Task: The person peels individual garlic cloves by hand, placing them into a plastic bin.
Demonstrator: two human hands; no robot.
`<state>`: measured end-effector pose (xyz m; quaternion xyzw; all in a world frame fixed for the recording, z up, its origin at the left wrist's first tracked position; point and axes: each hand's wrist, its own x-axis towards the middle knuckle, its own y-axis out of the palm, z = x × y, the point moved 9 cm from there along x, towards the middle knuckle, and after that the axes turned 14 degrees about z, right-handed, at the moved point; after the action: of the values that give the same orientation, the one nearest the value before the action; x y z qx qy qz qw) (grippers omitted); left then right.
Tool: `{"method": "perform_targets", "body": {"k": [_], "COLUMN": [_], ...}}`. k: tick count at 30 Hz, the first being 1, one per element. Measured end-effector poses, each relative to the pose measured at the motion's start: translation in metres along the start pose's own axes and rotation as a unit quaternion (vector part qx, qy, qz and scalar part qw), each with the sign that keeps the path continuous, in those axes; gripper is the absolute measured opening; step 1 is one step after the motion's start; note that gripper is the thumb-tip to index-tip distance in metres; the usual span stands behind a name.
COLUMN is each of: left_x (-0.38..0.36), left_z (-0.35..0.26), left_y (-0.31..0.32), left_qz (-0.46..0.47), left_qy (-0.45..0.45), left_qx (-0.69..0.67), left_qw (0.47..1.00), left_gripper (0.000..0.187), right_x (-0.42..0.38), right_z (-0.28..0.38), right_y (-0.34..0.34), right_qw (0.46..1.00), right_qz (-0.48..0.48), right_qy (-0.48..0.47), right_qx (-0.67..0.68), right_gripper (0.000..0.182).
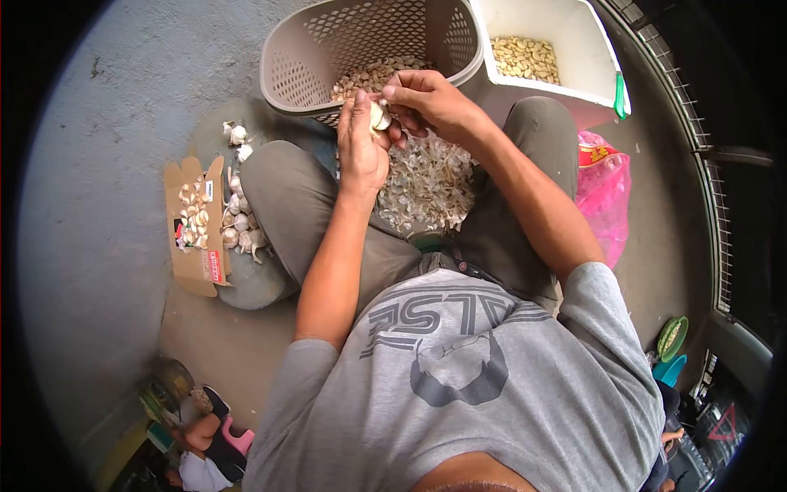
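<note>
My left hand [365, 156] is closed around a pale piece of garlic [379, 117], its thumb pointing up along the side. My right hand [434, 102] meets it from the right, thumb and forefinger pinched at the garlic's upper edge and the other fingers curled beside it. Both hands are over the near rim of a grey-brown perforated basket [287, 102] with garlic cloves [369, 78] inside. Below them, between my legs, lies a heap of papery garlic skins [426, 184].
A white bin [578, 49] with peeled cloves [525, 60] stands at the upper right. Whole garlic bulbs [239, 217] and a cardboard box [187, 266] of cloves lie at left. A pink plastic bag [602, 193] is by my right knee. Other people [205, 459] sit behind.
</note>
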<state>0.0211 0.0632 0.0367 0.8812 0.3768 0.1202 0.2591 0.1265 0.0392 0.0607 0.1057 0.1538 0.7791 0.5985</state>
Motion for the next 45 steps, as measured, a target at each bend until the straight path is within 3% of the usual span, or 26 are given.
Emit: {"method": "perform_targets", "body": {"k": [5,9,12,13,16,17,20,22,24,28,30,33,37,43,45], "left_x": [-0.005,-0.004,-0.003,-0.002,-0.001,-0.003,-0.002,-0.003,-0.004,-0.008,-0.010,-0.008,-0.006,0.000,0.001], "left_z": [0.003,0.002,-0.001,-0.004,-0.005,-0.007,-0.013,-0.016,-0.020,-0.015,-0.013,-0.019,-0.027,-0.007,-0.004], "left_y": [-0.008,-0.009,-0.013,-0.015,-0.013,-0.010,0.000,-0.007,-0.012,-0.018,-0.021,-0.020,-0.023,-0.020,-0.020], "left_qz": [0.004,0.003,-0.002,-0.001,0.016,0.037,0.011,-0.024,-0.058,-0.089,-0.092,-0.095,-0.113,-0.094,-0.084], "left_qy": [-0.036,-0.037,-0.019,-0.009,0.002,0.000,0.028,0.049,0.067,0.051,0.042,0.059,0.070,0.051,0.013], "left_qx": [-0.052,-0.070,-0.072,-0.071,-0.070,-0.067,0.006,0.059,0.114,0.022,0.039,0.101,0.172,0.044,0.045], "left_qw": [0.998,0.997,0.997,0.997,0.997,0.997,1.000,0.997,0.990,0.994,0.994,0.989,0.976,0.993,0.995], "left_gripper": [0.031,0.028,0.027,0.027,0.032,0.034,0.036,0.034,0.030,0.022,0.025,0.029,0.031,0.029,0.030], "right_x": [-0.013,-0.017,-0.026,-0.024,-0.017,-0.015,-0.013,-0.013,-0.010,-0.008,-0.010,-0.012,-0.014,-0.011,-0.010], "right_z": [0.027,0.028,0.020,0.011,0.009,0.004,0.020,0.023,0.034,0.022,0.020,0.027,0.028,0.033,0.033], "right_y": [-0.004,0.003,0.010,0.008,-0.003,-0.008,0.003,0.015,0.031,0.023,0.027,0.033,0.036,0.017,0.006], "right_qw": [0.991,0.986,0.963,0.942,0.884,0.880,0.954,0.952,0.900,0.911,0.909,0.912,0.925,0.916,0.922], "right_qz": [0.132,0.168,0.220,0.232,0.125,0.103,-0.019,-0.043,0.004,0.002,0.014,-0.011,-0.032,-0.083,-0.060], "right_qy": [-0.014,0.003,0.108,0.119,0.072,0.091,0.065,0.037,-0.062,-0.005,0.002,-0.063,-0.024,-0.045,0.018], "right_qx": [0.017,0.008,-0.114,-0.210,-0.445,-0.454,-0.293,-0.299,-0.432,-0.411,-0.418,-0.406,-0.379,-0.391,-0.383], "right_gripper": [0.007,0.010,0.014,0.016,0.018,0.025,0.034,0.042,0.043,0.043,0.044,0.032,0.024,0.019,0.017]}}
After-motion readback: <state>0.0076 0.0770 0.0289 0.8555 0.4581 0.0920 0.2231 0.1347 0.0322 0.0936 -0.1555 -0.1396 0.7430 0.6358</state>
